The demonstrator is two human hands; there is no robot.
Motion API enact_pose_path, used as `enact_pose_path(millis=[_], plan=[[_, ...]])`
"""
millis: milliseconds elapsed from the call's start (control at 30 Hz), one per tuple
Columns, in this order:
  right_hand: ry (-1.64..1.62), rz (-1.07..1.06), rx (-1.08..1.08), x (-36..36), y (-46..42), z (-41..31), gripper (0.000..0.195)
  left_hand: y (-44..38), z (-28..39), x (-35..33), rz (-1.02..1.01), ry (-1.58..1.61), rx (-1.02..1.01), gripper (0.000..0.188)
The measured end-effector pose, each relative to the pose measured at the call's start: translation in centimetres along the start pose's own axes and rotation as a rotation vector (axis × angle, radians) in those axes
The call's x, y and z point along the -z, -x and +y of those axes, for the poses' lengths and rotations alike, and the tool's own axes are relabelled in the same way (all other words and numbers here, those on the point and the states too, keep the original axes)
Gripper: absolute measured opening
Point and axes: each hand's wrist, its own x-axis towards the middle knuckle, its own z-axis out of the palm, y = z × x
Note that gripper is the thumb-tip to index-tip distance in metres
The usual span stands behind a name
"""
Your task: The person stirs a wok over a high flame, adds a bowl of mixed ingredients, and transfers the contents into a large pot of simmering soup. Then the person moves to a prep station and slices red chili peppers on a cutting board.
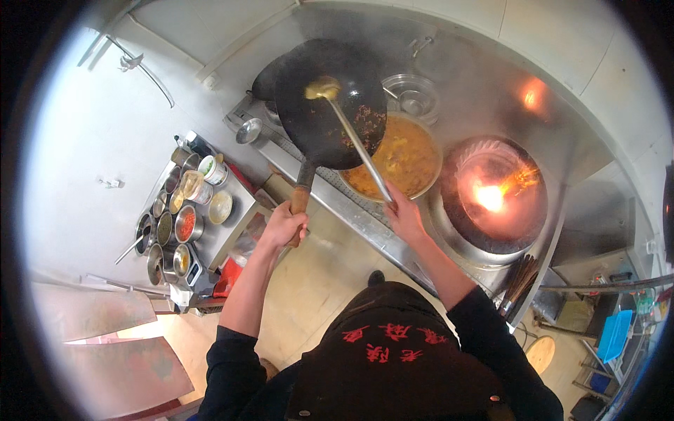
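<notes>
My left hand (pixel 284 225) grips the wooden handle (pixel 300 202) of a black wok (pixel 300 123). The wok is raised and tilted, its lower right rim over a large metal basin (pixel 441 171) of orange-brown broth with food pieces (pixel 400 152). In my right hand (pixel 404 214) is the long metal handle of a ladle (pixel 360 147), and its bowl rests inside the wok with yellowish stuff on it. Dark reddish bits (pixel 368 121) cling to the wok's inner wall on the side of the basin.
Flames (pixel 489 197) burn in the open wok burner (pixel 453 231) at right, with a bamboo brush (pixel 521 281) below it. A steel strainer pot (pixel 421 84) stands behind the basin. At left, a steel counter (pixel 224 231) bears several seasoning bowls (pixel 188 223) and a scale (pixel 195 269).
</notes>
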Motion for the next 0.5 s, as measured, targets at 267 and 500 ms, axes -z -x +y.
enact_pose_path(millis=[267, 500], plan=[[0.313, -0.052, -0.079, 3.3, 8.2, 5.7, 0.072, 0.2, 0.6, 0.1, 0.044, 0.081, 0.053, 0.022], [0.454, 0.094, -0.028, 6.2, 6.2, 4.4, 0.073, 0.6, 0.0, 1.4, 0.029, -0.017, 0.047, 0.023]])
